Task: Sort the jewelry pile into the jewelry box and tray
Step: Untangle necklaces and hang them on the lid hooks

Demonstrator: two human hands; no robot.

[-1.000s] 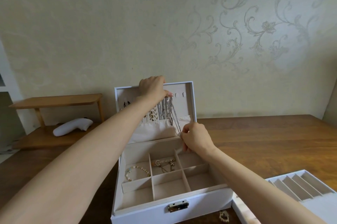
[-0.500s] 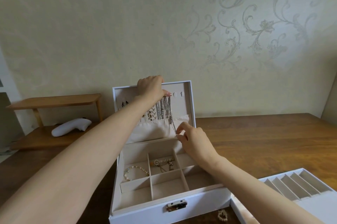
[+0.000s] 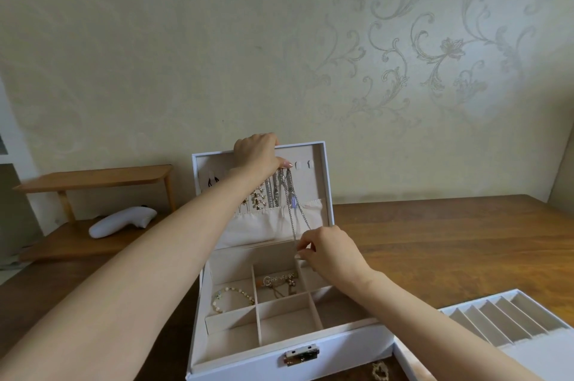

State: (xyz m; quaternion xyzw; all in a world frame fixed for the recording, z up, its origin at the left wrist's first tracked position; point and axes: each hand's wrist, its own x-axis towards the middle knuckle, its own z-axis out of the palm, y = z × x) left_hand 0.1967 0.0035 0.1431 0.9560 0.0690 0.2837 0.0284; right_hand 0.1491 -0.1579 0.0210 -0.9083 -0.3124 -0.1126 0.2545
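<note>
Left hand (image 3: 259,152) curls over the top edge of the jewelry box's (image 3: 248,362) upright lid (image 3: 320,182), thumb by the hooks. A silver chain (image 3: 292,219) hangs down from there. The right hand (image 3: 330,248) pinches its lower end above the back compartments. The tray (image 3: 534,359) sits just right of the box on the surface (image 3: 435,241).

Open tabletop (image 3: 450,241) right of the jewelry box (image 3: 341,359); upright lid (image 3: 321,182) and hanging chains (image 3: 292,210) behind.

My right hand (image 3: 330,251) comes back down from the rim of the pocket (image 3: 257,227) in the lid (image 3: 320,182), toward the bench's (image 3: 435,241) near edge. It now pinches the silver chain (image 3: 292,222) lower, drawing it straight across the pocket's front.
</note>
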